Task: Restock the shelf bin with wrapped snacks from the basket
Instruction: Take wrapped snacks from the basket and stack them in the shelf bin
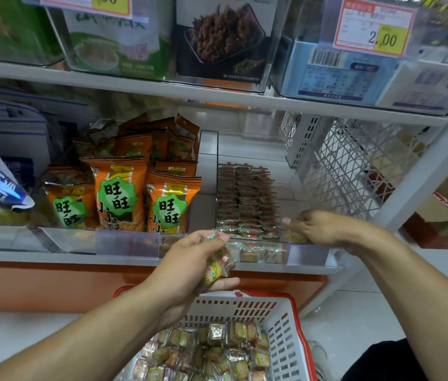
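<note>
The print on the small wrappers is too blurred to read, and the near part of the basket (280, 325) is cut off; it holds many wrapped snacks (211, 350). The clear shelf bin (308, 254) holds neat rows of them. The left hand (189, 265) grips several snacks above the basket. The right hand (319, 226) pinches one snack (295, 235) at the bin's near right corner.

Basket (280, 323) below shelf bin (308, 254)
</note>
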Motion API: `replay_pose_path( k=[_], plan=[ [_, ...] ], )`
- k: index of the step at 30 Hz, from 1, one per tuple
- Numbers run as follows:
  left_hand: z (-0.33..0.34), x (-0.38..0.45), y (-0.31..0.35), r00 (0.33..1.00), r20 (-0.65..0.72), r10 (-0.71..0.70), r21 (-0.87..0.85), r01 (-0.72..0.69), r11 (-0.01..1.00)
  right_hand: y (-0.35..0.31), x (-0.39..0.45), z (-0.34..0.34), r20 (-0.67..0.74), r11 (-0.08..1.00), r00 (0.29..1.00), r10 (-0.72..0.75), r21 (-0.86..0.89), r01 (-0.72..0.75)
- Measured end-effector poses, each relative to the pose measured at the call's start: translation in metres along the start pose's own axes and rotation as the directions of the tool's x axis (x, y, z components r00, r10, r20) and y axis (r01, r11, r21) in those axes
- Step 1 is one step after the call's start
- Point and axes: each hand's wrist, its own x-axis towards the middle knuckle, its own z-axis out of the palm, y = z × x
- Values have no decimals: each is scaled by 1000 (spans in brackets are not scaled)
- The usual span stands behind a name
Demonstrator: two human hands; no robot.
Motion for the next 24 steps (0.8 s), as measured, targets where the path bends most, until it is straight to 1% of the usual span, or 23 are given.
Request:
replay_pose_path(
  k=[4,6,7,8,9,10,11,12,13,14,16,17,19,20,21,22,24],
  plan=[
    [3,-3,1,1000,-5,-17,-36,17,999,-9,9,11,83,994,995,50,94,-58],
    [3,-5,3,1000,-14,-22,-76,21,997,-11,6,11,45,997,998,46,57,-48],
    [3,-5,4,999,-16,-32,-110,30,993,-13,2,7,-27,1000,1000,14,2,-14],
    [2,-6,5,999,-15,-45,-156,43,987,-16,-4,3,-138,998,990,-37,-46,31],
    [0,-7,6,998,-9,-55,-206,52,977,-20,-12,-2,-265,994,959,-104,-46,95],
    [-2,-7,7,998,2,-58,-251,57,966,-26,-23,-5,-356,981,919,-166,33,190],
    [-4,-8,7,998,18,-55,-288,58,956,-34,-35,-5,-367,930,904,-217,204,306],
    [-5,-9,8,998,36,-48,-318,57,946,-42,-47,-1,-308,816,908,-282,420,396],
    [-4,-10,9,998,53,-37,-344,53,937,-49,-57,6,-217,685,910,-354,603,410],
    [-4,-11,10,998,59,-18,-363,38,931,-55,-63,15,-126,583,905,-406,727,363],
    [-2,-12,11,998,21,51,-379,-40,924,-65,-71,38,-7,422,894,-448,880,218],
    [-1,-11,12,995,-8,96,-385,-91,918,-70,-73,51,17,324,900,-435,936,139],
    [1,-11,13,984,-35,174,-389,-173,905,-80,-77,78,27,137,938,-345,990,21],
    [1,-11,14,980,-36,198,-384,-196,902,-84,-79,89,16,90,955,-295,996,11],
    [2,-12,15,977,-34,211,-375,-208,903,-87,-80,96,-9,82,968,-253,996,31],
    [3,-12,16,976,-29,217,-361,-213,908,-89,-80,100,-42,112,976,-214,991,67],
    [4,-11,14,976,-31,215,-338,-212,917,-88,-76,98,-112,232,981,-160,962,147]
  ],
)
